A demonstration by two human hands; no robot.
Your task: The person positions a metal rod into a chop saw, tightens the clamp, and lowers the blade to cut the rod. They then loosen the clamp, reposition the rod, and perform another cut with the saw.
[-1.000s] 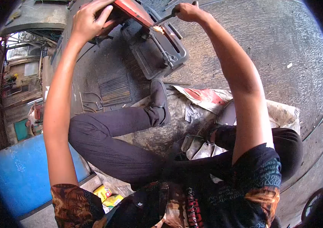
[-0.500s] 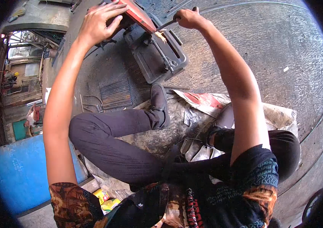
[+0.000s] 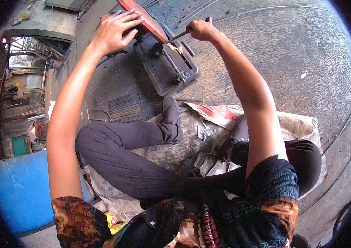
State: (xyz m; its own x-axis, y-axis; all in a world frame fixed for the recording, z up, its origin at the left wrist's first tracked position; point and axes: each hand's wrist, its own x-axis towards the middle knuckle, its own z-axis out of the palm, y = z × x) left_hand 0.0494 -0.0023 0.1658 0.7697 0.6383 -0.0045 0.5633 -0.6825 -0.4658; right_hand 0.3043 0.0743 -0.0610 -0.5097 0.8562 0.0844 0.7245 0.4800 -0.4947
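A cut-off saw with a red blade guard [image 3: 152, 27] stands on the floor at the top of the view, over a dark grey base [image 3: 171, 80]. My left hand [image 3: 115, 32] lies at the guard's left side with its fingers stretched out across it. My right hand [image 3: 203, 29] is wrapped round a dark metal bar [image 3: 178, 37], which slants down to the guard's lower end. Orange sparks [image 3: 179, 48] glow by the bar's tip, above the base. The guard hides the wheel and the exact contact.
A metal grate [image 3: 125, 108] lies in the floor left of my shoe [image 3: 171, 120]. Sheets of sacking [image 3: 221, 112] spread around my legs. A blue panel [image 3: 18, 190] stands at lower left, and a long cable [image 3: 274, 8] crosses the floor at the top.
The view has shifted slightly, with the saw a little lower in the frame. Sparks by the bar's tip look more orange. Both hands keep nearly the same places on guard and bar.
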